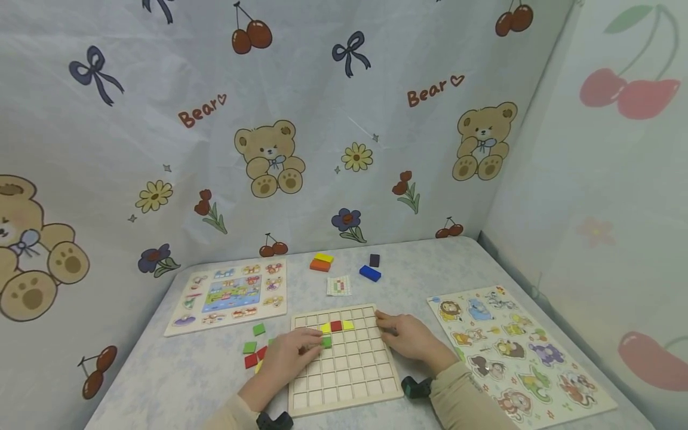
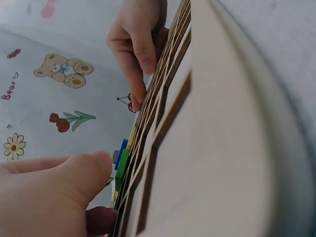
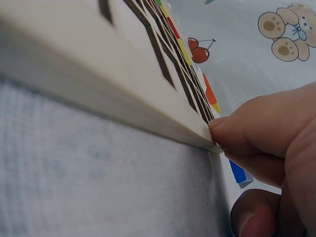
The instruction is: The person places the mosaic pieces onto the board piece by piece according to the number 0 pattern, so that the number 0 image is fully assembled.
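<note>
A wooden grid board (image 1: 344,377) lies on the table before me. My left hand (image 1: 290,353) reaches over its left side, thumb and fingers pinching a green square tile (image 1: 326,342) at a cell. In the left wrist view this green tile (image 2: 121,170) stands a little proud of the grid, against the fingertips. Above it, a red tile (image 1: 335,326) sits in the grid between two yellow tiles (image 1: 348,325). My right hand (image 1: 411,338) grips the board's far right corner, with the thumb (image 3: 222,129) on the rim and a finger against the edge.
Loose green and red tiles (image 1: 251,360) lie left of the board, partly behind the left hand. A pattern card (image 1: 339,285), orange block (image 1: 320,265) and blue block (image 1: 370,273) are beyond it. Picture puzzles stand at the left (image 1: 188,322) and right (image 1: 537,352).
</note>
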`<state>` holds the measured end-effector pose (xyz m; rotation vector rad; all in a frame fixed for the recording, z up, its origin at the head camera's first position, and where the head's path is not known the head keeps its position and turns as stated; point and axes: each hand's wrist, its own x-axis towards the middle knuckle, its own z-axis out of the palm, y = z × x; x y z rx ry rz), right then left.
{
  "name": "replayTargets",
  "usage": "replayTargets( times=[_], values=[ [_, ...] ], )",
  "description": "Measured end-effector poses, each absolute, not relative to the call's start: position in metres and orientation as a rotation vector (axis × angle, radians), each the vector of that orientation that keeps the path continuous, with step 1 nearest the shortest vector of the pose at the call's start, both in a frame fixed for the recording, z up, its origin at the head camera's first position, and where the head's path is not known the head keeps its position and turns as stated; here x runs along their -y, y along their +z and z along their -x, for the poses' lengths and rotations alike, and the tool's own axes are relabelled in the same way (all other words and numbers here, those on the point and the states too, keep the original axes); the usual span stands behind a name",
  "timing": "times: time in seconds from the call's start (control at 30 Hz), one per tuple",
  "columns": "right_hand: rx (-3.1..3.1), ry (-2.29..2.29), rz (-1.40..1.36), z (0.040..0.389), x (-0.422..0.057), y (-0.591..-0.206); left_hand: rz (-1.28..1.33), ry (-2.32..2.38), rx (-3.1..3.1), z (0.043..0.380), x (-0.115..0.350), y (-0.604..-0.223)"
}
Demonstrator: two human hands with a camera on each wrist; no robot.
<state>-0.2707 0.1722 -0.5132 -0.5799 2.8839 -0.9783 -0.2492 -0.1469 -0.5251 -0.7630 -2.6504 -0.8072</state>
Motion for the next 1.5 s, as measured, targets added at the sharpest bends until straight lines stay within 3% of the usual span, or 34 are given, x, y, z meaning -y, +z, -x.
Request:
replayTargets(
  times=[0.2,0.57,0.67,0.87,1.03,1.17,1.5],
  values=[
    [-2.882,-0.982,0.583,0.271,-0.172,-0.513,0.908,-0.604,2.600,0.248,0.148,-0.523],
    [-2.875,-0.979,0.582,0.270,-0.172,-0.514,0.889,-0.635,2.634,0.247,0.148,-0.524],
    [-2.867,-0.979,0.572,0.269,-0.172,-0.513,0.737,-0.729,2.665,0.247,0.149,-0.524],
    [-2.862,-0.976,0.571,0.269,-0.171,-0.511,0.072,-0.926,2.660,0.255,0.168,-0.507],
    [-2.875,-0.956,0.585,0.269,-0.171,-0.508,-0.273,-0.915,2.702,0.263,0.201,-0.494],
    [-2.882,-0.948,0.592,0.268,-0.171,-0.505,-0.393,-0.867,2.805,0.267,0.219,-0.492],
    [-2.860,-0.990,0.585,0.268,-0.172,-0.507,-0.386,-0.840,2.892,0.269,0.226,-0.501]
  ],
)
